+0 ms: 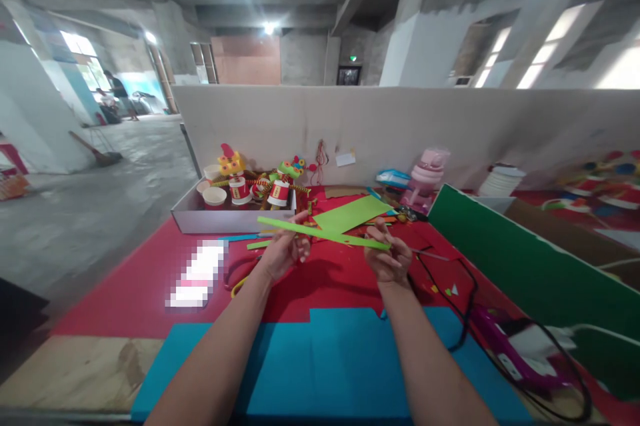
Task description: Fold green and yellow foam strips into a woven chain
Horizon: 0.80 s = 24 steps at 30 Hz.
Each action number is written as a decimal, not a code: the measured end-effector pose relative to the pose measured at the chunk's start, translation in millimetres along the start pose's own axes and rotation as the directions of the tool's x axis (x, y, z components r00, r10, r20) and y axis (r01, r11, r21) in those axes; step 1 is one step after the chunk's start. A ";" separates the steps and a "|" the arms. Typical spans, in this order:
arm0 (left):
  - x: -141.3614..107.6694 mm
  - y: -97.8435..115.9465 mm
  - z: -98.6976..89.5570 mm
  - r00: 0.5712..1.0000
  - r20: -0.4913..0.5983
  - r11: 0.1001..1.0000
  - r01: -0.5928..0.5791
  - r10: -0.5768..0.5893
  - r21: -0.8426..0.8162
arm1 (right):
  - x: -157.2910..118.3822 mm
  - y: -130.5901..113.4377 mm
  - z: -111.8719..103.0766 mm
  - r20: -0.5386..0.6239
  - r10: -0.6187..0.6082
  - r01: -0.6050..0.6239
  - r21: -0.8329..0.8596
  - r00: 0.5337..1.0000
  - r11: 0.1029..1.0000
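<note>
A long light-green paper strip [325, 234] is stretched between my two hands, above the red tabletop. My left hand [286, 254] grips it towards its left end, which sticks out past the fingers. My right hand [389, 254] pinches the strip near its right end. Just behind the hands lies a larger light-green paper sheet [353, 214]. Under and beside my left forearm, partly hidden, are scissors with yellow on the handle [239, 287]. Another short green strip [257, 245] lies by my left hand.
A white box [235, 221] holds paper-cup figures [239, 190] and bowls. Blue sheets [325, 366] cover the table's front. To the right are a green panel [520, 279], black cable and a purple device [520, 353]. A pink glue-gun-like object [427, 176] stands behind.
</note>
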<state>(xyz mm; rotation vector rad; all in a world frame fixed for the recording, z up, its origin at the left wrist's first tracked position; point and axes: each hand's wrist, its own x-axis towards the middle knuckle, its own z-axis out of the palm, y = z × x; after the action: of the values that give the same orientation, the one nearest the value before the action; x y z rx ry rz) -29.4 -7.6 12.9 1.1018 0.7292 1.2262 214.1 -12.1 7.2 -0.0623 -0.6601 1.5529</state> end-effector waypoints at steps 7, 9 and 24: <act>-17.1 -2.8 6.1 0.808 0.544 0.968 0.248 -0.226 0.035 | 3.7 0.5 0.8 -0.018 0.050 -0.052 -0.176 0.999 0.983; -16.9 -3.0 10.7 0.722 0.611 0.942 0.305 -0.324 0.138 | 7.8 4.4 2.2 -0.039 0.100 -0.107 -0.256 0.994 0.961; -21.5 -8.7 37.8 0.738 0.510 0.881 0.249 -0.442 0.403 | 21.9 39.8 4.5 -0.269 -0.023 -0.104 -0.451 0.963 0.887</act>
<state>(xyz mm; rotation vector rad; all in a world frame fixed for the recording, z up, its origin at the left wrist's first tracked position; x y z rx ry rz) 3.0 -37.9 15.0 1.4348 0.6091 0.3930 173.9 8.8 1.2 -0.6408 -0.8019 1.3640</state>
